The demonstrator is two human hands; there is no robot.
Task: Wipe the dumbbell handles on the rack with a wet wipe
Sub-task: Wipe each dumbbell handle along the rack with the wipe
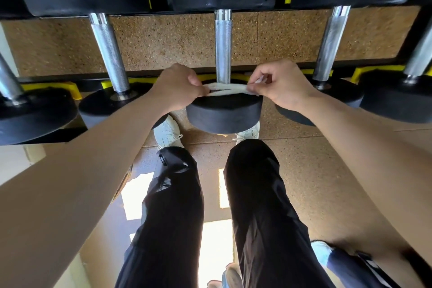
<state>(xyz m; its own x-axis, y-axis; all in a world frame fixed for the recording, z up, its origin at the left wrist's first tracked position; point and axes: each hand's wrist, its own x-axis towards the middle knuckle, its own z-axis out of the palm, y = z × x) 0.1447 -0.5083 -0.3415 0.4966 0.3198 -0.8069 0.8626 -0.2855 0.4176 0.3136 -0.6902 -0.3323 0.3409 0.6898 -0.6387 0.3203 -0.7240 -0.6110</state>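
Where the centre dumbbell handle (223, 47) meets its near black weight head (224, 114), a white wet wipe (225, 89) is stretched sideways into a twisted strip across the base of the knurled steel bar. The left hand (177, 86) pinches one end, with its fingers curled tight and the thumb pressed on the cloth. The right hand (280, 84) pinches the other end between thumb and bent fingers. The wipe shows as two strands touching the handle, though whether they loop fully round it cannot be told. The dumbbell sits on the rack (70, 87), which has yellow cradles. A neighbouring handle (108, 51) lies to the left and another handle (330, 42) to the right. Below are a speckled brown floor (304, 170), black trousers (177, 194) and white shoes (167, 132).
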